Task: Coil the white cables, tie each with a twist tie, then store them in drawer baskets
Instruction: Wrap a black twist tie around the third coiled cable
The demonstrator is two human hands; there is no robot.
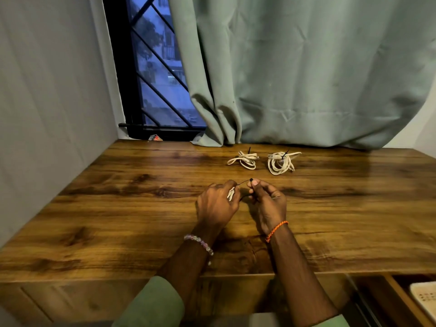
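We judge we are tying the third cable: our left hand (215, 204) grips its coil (231, 193), our right hand (266, 199) pinches the twist tie (245, 181), which next needs wrapping and twisting.

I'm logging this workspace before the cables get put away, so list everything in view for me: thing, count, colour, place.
tied cable coils: two, white with black ties, far side of the table, side by side, second at
cable in hand: one, white, mostly hidden in the left hand
twist tie: one, black, stretched between both hands
table: one, brown wood grain
curtain: one, pale green, behind the table
window: one, dark frame with diagonal bars, back left
drawer basket: one, white, open drawer at lower right
left hand: grips the cable, beaded bracelet
right hand: pinches the twist tie, orange bracelet
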